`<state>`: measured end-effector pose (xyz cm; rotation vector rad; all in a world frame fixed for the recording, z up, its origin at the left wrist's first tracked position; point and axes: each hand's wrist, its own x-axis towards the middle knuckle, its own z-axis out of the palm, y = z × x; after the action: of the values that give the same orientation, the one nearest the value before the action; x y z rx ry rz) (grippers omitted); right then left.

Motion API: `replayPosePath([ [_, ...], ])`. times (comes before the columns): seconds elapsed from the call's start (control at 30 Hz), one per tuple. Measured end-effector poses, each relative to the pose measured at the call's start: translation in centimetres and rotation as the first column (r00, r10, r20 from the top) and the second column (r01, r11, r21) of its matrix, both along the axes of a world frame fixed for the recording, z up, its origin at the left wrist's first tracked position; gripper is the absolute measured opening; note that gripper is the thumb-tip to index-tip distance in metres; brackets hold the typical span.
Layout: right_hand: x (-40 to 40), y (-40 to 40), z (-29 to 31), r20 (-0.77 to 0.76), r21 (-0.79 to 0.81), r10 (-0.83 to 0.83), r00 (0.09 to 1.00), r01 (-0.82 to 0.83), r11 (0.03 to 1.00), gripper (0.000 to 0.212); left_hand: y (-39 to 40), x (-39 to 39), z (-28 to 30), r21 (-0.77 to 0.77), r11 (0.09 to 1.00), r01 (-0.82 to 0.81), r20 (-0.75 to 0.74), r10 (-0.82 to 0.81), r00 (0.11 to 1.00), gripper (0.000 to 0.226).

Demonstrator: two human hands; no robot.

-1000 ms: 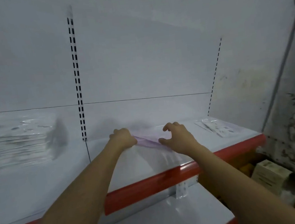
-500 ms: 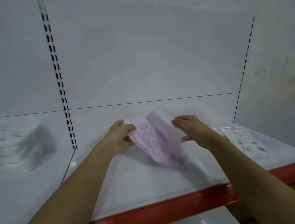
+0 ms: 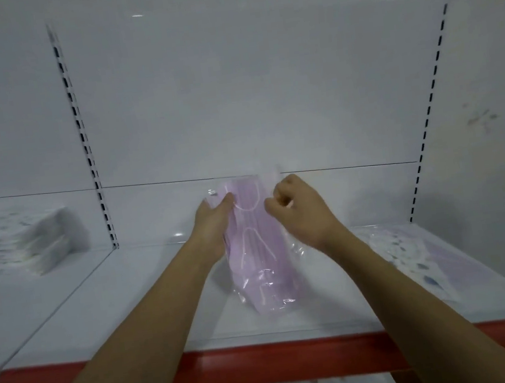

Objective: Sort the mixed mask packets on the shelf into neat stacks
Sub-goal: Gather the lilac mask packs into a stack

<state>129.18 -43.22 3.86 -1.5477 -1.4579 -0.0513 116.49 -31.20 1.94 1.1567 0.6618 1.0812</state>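
A clear packet of pink masks (image 3: 257, 254) stands on end on the white shelf (image 3: 131, 301), leaning slightly left at the top. My left hand (image 3: 214, 224) holds its left edge, thumb across the front. My right hand (image 3: 303, 210) has curled fingers at the packet's upper right edge, pinching the clear wrapper. A tall stack of patterned mask packets (image 3: 19, 242) sits at the far left. Flat packets, patterned and pink (image 3: 411, 254), lie on the shelf at the right.
The shelf has a red front lip (image 3: 297, 361) and a white back panel with two slotted uprights (image 3: 87, 154). A lower white shelf shows beneath. Something mottled shows at the bottom left corner.
The pink packet was lifted off the shelf surface and turned from a slanted hold to standing upright. Both hands rose with it. The view shifted right and closer.
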Motion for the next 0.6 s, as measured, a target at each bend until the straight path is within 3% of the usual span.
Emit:
replayPosePath([
  [0.07, 0.0, 0.3, -1.7, 0.212, -0.185, 0.132, 0.968, -0.093, 0.978, 0.029, -2.1, 0.9, 0.6, 0.012, 0.996, 0.093, -0.069, -0.092, 0.993, 0.061],
  [0.13, 0.4, 0.1, -2.9, 0.241, -0.267, 0.271, 0.932, -0.204, 0.942, 0.026, -3.4, 1.7, 0.4, 0.116, 0.991, 0.069, -0.161, -0.050, 0.986, 0.061],
  [0.2, 1.1, -0.6, -2.7, 0.057, -0.074, 0.288, 0.956, -0.284, 0.956, 0.017, -4.1, 2.1, 0.2, 0.223, 0.975, 0.014, -0.114, 0.012, 0.993, 0.028],
  [0.23, 1.7, -0.8, -2.3, -0.019, 0.071, 0.211, 0.977, -0.209, 0.975, 0.021, -4.2, 2.1, 0.3, 0.241, 0.971, 0.008, -0.067, 0.009, 0.998, 0.021],
  [0.3, 3.0, -1.1, -1.3, -0.144, 0.201, 0.027, 0.989, 0.002, 0.980, 0.065, -4.6, 2.2, 1.3, 0.276, 0.959, 0.057, 0.031, -0.068, 0.997, 0.032],
  [0.33, 3.5, -1.6, -0.4, -0.253, 0.163, 0.029, 0.967, 0.013, 0.987, 0.077, -5.0, 2.4, 2.0, 0.301, 0.951, 0.067, 0.057, -0.088, 0.994, 0.040],
  [0.37, 3.9, -1.8, 0.1, -0.373, 0.132, 0.106, 0.922, -0.061, 0.989, 0.075, -5.4, 2.5, 2.7, 0.332, 0.941, 0.060, 0.065, -0.086, 0.994, 0.047],
  [0.4, 4.4, -2.1, 0.5, -0.449, 0.117, 0.207, 0.869, -0.173, 0.978, 0.059, -6.0, 2.7, 3.4, 0.368, 0.928, 0.051, 0.063, -0.080, 0.995, 0.049],
  [0.47, 5.3, -2.5, 0.1, -0.470, 0.130, 0.331, 0.818, -0.307, 0.943, 0.030, -6.8, 2.9, 3.9, 0.436, 0.898, 0.061, 0.026, -0.081, 0.996, 0.047],
  [0.5, 5.6, -2.7, -0.5, -0.469, 0.131, 0.362, 0.806, -0.342, 0.930, 0.027, -7.1, 2.9, 3.6, 0.452, 0.889, 0.078, -0.010, -0.082, 0.997, 0.049],
  [0.6, 6.1, -3.6, -2.6, -0.467, -0.016, 0.391, 0.793, -0.449, 0.893, 0.041, -7.8, 3.0, 0.8, 0.440, 0.889, 0.127, -0.184, -0.049, 0.982, 0.059],
])
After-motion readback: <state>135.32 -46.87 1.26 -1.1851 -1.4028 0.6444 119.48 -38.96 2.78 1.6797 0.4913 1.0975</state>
